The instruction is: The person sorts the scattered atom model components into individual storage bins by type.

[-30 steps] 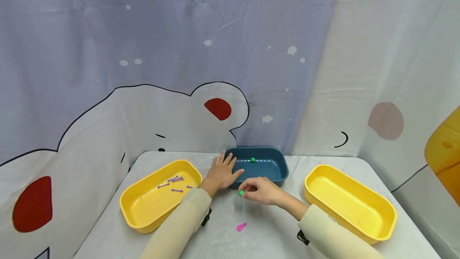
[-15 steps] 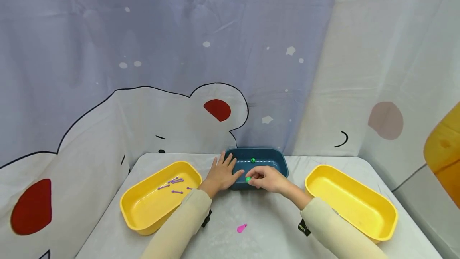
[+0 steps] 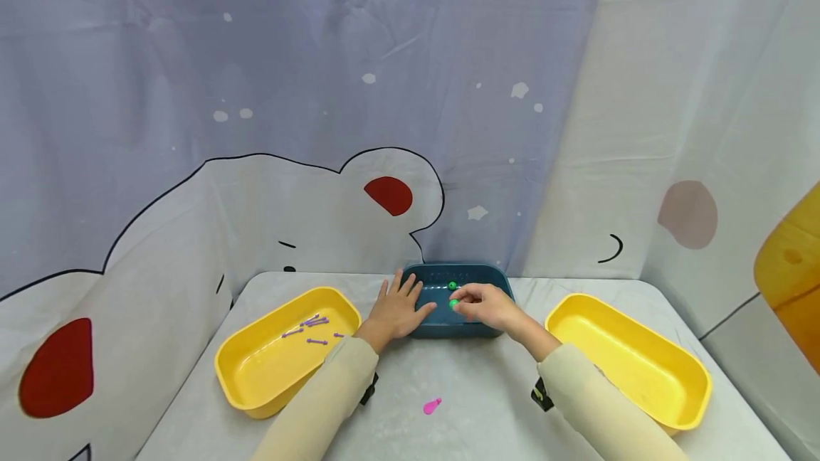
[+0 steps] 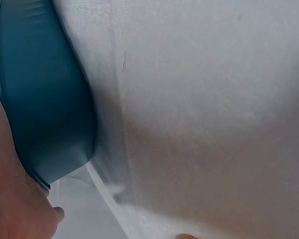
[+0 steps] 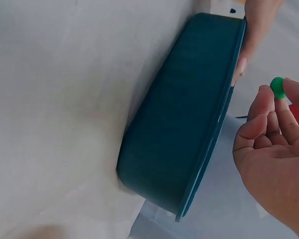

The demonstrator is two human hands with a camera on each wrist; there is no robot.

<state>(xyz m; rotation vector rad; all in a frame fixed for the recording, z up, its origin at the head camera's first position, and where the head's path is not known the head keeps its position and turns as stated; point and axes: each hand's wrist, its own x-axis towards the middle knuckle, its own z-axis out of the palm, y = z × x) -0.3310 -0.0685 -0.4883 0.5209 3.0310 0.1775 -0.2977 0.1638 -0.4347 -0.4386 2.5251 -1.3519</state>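
My right hand [image 3: 485, 304] pinches a small green bead [image 5: 277, 87] between thumb and fingertips, over the dark teal basin [image 3: 458, 329] at the back of the table. Another green bead [image 3: 452, 286] lies inside that basin, close to its far wall. With fingers spread, my left hand [image 3: 395, 310] rests on the basin's left end. In the left wrist view only part of this hand shows, against the teal basin wall [image 4: 50, 99]. A pink teardrop-shaped piece [image 3: 432, 406] lies on the white cloth between my forearms.
At the left, a yellow basin [image 3: 250, 383] holds several thin purple sticks [image 3: 314, 320]. A second yellow basin [image 3: 628, 368] stands at the right, beside my right forearm. Printed curtains [image 3: 307, 219] hang right behind the table [image 3: 410, 440].
My right hand has moved up and to the right with the green bead, from in front of the teal basin to over it. My left hand has stayed in place.
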